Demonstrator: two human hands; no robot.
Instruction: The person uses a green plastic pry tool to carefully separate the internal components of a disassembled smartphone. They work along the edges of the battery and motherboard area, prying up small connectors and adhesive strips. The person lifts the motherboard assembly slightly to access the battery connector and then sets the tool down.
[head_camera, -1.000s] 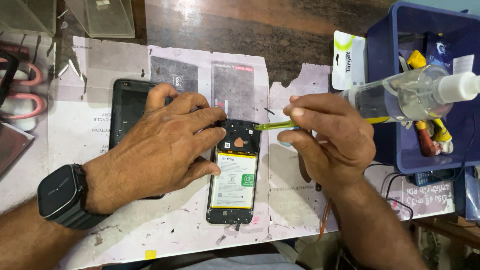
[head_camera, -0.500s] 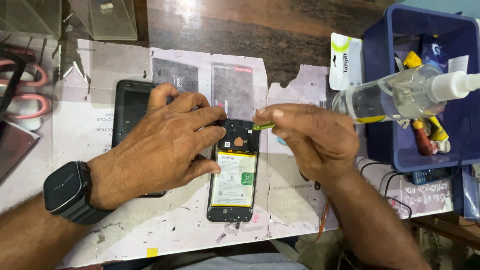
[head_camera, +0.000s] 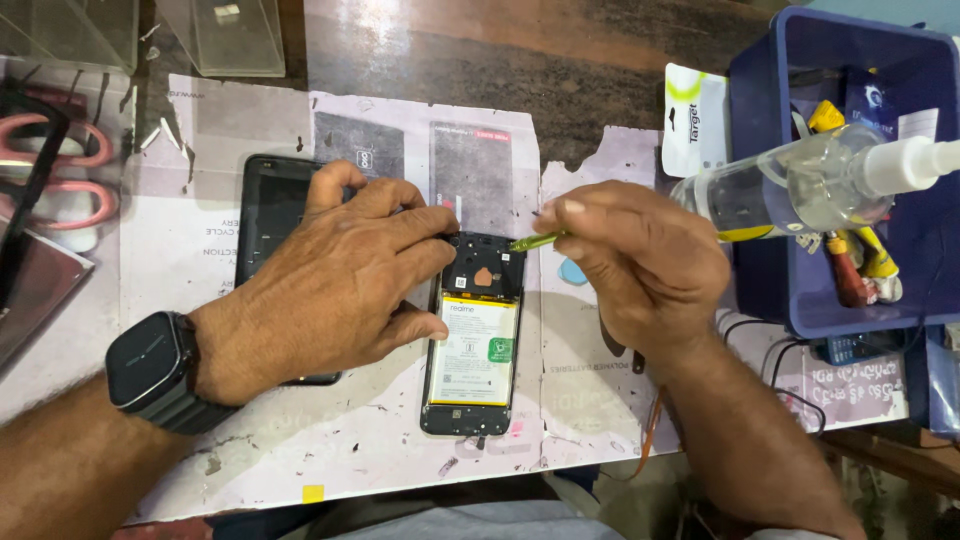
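An opened smartphone (head_camera: 476, 340) lies back-up on the paper-covered table, its battery and dark inner frame showing. My left hand (head_camera: 345, 275) presses on its upper left corner, fingers spread over the top edge; a dark smartwatch (head_camera: 155, 368) is on that wrist. My right hand (head_camera: 640, 265) grips a thin yellow-green tool (head_camera: 535, 241), its tip touching the phone's upper right corner. A second black phone part (head_camera: 270, 215) lies partly hidden under my left hand.
A blue plastic bin (head_camera: 760, 200) at the right holds screwdrivers and a clear spray bottle (head_camera: 800, 185). Pink-handled scissors (head_camera: 60, 190) lie at far left, clear plastic boxes (head_camera: 225, 35) at the back. Cables trail near the table's right front edge.
My right hand has slid left and turned, bringing the tool tip onto the phone's upper right corner. The left hand stays pressed on the phone.
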